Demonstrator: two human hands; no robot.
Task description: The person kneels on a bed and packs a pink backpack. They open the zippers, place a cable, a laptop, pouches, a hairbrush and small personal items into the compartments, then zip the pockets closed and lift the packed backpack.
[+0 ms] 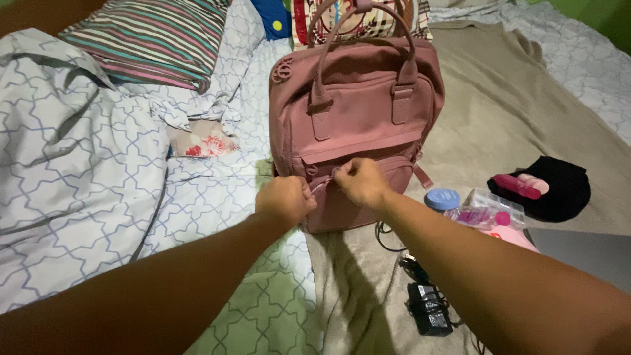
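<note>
A dusty pink backpack [355, 112] with two top handles stands upright on the bed. My left hand [286, 199] grips the left end of its front pocket, fingers closed on the fabric. My right hand [358, 181] pinches the small zipper pull at the front pocket's zipper, just right of my left hand. Both hands press against the lower front of the bag.
A black power adapter with cable [428, 306] lies near my right forearm. A blue-lidded jar [442, 198], a clear pouch with pink items [490, 212], a black cloth [559, 187] and a grey laptop edge [591, 253] sit at right. A striped pillow [154, 39] and patterned quilt [72, 158] lie at left.
</note>
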